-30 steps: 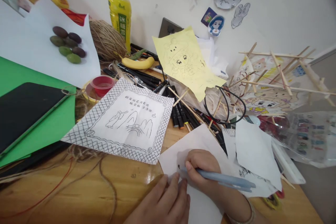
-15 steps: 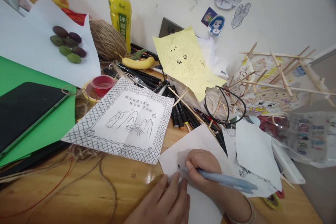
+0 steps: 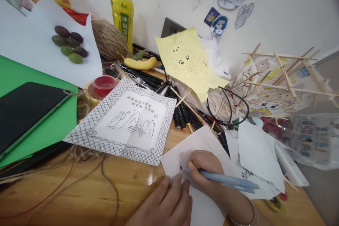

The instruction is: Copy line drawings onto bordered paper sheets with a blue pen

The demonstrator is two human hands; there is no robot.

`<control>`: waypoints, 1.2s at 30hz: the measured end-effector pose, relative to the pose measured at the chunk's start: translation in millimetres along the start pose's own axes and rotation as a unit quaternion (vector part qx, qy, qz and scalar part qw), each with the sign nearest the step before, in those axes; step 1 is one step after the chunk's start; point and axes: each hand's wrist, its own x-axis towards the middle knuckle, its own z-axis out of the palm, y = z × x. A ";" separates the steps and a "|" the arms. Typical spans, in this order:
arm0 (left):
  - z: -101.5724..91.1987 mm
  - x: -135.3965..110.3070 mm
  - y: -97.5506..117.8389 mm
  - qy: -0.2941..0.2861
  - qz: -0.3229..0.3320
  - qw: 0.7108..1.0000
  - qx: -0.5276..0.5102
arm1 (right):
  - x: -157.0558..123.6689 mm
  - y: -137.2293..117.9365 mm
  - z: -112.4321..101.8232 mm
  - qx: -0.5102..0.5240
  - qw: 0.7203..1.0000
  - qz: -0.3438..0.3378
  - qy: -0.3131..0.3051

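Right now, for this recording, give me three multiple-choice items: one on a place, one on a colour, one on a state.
1. Where is the yellow drawing?
A. leaning up behind the markers
B. flat on the green sheet
C. under the left hand

2. What colour is the pen?
A. red
B. light blue
C. black

3. What is the right hand doing?
A. lying open on the table
B. gripping the pen, tip on white paper
C. holding the bottle

Answers:
1 A: the yellow drawing stands tilted behind the markers.
2 B: the pen is light blue.
3 B: the right hand grips it on the white paper; the left hand presses the sheet.
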 end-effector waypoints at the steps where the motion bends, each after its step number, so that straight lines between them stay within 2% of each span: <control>1: 0.0 0.4 -0.2 0.001 0.001 1.000 0.000 | -0.5 0.5 0.1 -0.001 1.000 0.001 0.000; 6: 3.7 0.1 -2.0 0.020 0.020 1.000 0.002 | -1.7 2.3 0.2 -0.001 1.000 -0.005 0.001; 11: 3.8 -2.4 -1.4 0.003 0.024 1.000 -0.003 | 1.7 -0.8 -1.4 -0.005 1.000 -0.011 0.006; 17: 6.2 -0.4 -1.5 0.065 0.015 0.998 0.008 | 6.3 -4.8 -3.5 -0.019 0.999 -0.024 0.027; 22: 0.3 1.2 -2.6 0.022 0.008 1.000 -0.004 | 6.8 -6.9 -5.7 -0.019 0.999 -0.021 0.034; 26: -1.3 1.5 -2.1 0.035 0.012 0.999 -0.011 | 9.0 -9.8 -6.3 -0.017 0.999 -0.017 0.021; 36: 1.6 -0.1 -3.2 0.023 0.023 0.999 -0.002 | 3.7 -2.5 -1.6 -0.023 0.999 -0.019 0.017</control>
